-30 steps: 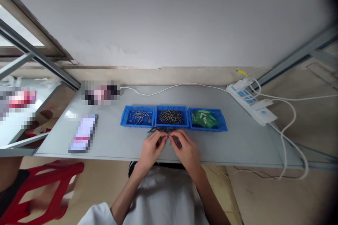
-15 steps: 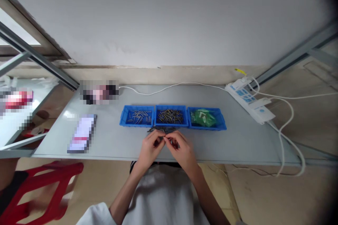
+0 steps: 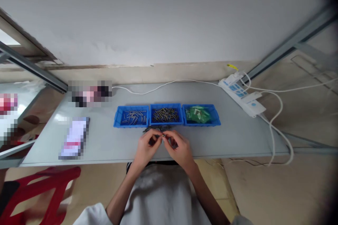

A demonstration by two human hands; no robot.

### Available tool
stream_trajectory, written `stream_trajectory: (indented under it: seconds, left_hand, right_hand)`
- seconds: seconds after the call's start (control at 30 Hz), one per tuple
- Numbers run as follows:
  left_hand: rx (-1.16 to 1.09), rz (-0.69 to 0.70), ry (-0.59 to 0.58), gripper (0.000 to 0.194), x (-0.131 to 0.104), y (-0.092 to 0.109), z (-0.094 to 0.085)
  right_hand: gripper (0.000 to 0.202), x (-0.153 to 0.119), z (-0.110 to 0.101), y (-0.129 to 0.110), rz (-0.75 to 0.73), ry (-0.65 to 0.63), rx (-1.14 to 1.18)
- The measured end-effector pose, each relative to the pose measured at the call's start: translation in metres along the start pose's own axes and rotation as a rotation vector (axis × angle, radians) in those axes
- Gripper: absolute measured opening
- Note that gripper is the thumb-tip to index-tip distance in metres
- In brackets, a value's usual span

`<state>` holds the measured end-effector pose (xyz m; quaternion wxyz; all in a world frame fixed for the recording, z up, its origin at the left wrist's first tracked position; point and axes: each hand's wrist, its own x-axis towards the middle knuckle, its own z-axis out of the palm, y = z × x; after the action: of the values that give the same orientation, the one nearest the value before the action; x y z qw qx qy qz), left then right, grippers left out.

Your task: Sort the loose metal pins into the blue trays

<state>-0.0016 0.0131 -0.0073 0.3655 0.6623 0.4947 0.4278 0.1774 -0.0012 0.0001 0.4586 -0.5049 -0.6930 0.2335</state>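
My left hand (image 3: 148, 146) and my right hand (image 3: 179, 146) meet fingertip to fingertip over the front of the table, both closed in a pinch. Between the fingertips shows a tiny metallic piece (image 3: 163, 135), too small to name. Just beyond my fingers lies a pile of dark thin metal pieces (image 3: 158, 128). Behind it three blue bins stand in a row. The left bin (image 3: 116, 121) has loose short metal pins, the middle bin (image 3: 182, 121) a dense heap of thin metal rods, and the right bin (image 3: 217, 121) a green plastic bag (image 3: 199, 114).
A white power strip (image 3: 240, 95) with cables lies at the table's right. At the left are a blurred-out phone-shaped thing (image 3: 74, 137) and a pixelated object (image 3: 91, 95). A red plastic stool (image 3: 54, 197) stands on the floor at lower left. Grey metal posts flank the table.
The view has turned slightly to the right, so the table's things sit further left. My hands stay together in the pinch, and a glint of metal now shows between the fingertips.
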Motion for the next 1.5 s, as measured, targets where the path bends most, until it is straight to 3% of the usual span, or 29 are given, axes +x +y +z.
stream_trajectory:
  seconds: [0.67, 1.13, 1.33, 1.5]
  left_hand:
    - [-0.017, -0.001, 0.02, 0.004, 0.006, 0.01, -0.001]
    - [-0.057, -0.037, 0.006, 0.003, 0.006, 0.006, 0.0]
    - [-0.082, -0.058, 0.037, 0.007, 0.004, 0.009, 0.0]
    - [-0.144, -0.124, 0.134, 0.025, 0.0, 0.014, -0.003]
  right_hand:
    - [0.011, 0.003, 0.002, 0.007, 0.007, -0.007, 0.079]
    - [0.009, 0.004, 0.0, 0.005, 0.003, 0.006, 0.077]
    - [0.012, 0.009, 0.002, -0.004, -0.016, 0.084, 0.051]
    - [0.017, 0.047, -0.008, -0.014, 0.013, 0.264, -0.031]
